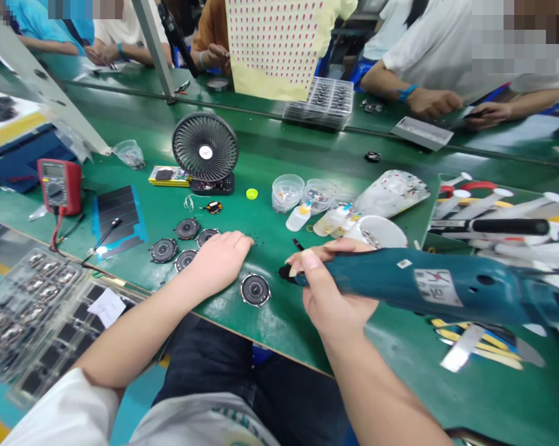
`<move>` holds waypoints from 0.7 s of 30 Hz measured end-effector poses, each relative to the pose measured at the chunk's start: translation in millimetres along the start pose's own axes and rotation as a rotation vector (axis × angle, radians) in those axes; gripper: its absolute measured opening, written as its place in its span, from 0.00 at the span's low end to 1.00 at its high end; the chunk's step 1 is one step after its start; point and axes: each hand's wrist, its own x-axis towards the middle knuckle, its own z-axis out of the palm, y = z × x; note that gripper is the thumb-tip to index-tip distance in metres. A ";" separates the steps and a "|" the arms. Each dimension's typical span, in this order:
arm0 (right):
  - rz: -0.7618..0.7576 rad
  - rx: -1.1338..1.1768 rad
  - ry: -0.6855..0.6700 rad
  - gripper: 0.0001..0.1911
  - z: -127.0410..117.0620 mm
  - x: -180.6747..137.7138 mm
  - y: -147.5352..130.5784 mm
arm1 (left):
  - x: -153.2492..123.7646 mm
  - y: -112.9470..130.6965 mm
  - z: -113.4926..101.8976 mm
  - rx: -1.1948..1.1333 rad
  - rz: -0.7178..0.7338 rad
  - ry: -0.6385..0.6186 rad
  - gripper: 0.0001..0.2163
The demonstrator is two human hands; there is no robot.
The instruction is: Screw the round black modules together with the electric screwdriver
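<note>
My right hand (330,291) is wrapped round a teal electric screwdriver (400,279), held nearly level with its black tip pointing left. A thin dark tool (298,244), perhaps tweezers, sticks out by the same hand's fingers. Just left of the tip, a round watch case (256,290) lies back up on the green bench. My left hand (224,260) rests on the bench with its fingers curled together, beside tiny dark screws (259,240); whatever is under the fingertips is hidden. Several more watch cases (163,250) lie left of that hand, one partly covered by it.
A black fan (206,152) stands behind the cases, with a red multimeter (60,186) at left. Plastic cups (287,192), small bottles (299,215) and a white bowl (382,232) stand beyond my right hand. Tools (479,341) lie at right. Co-workers' hands (432,102) are across the bench.
</note>
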 end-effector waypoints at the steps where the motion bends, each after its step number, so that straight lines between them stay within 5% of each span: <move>1: -0.009 0.000 -0.003 0.15 -0.1 -0.2 0.4 | -0.1 -0.9 1.2 -0.007 -0.012 0.017 0.16; 6: 0.017 -0.039 0.008 0.15 -2.0 -1.7 -0.9 | -19.2 5.3 -4.6 -0.248 -0.015 0.131 0.13; 10: 0.064 -0.030 -0.082 0.14 -4.7 -4.5 -3.9 | -35.7 15.6 -5.3 -0.432 0.159 0.036 0.20; 18: 0.098 -0.075 -0.133 0.14 -4.0 -9.8 -0.9 | -43.0 29.8 13.4 -0.282 0.140 0.161 0.29; 21: 0.090 -0.089 -0.123 0.14 -4.0 -10.6 0.1 | -44.2 30.3 12.0 -0.266 0.173 0.178 0.24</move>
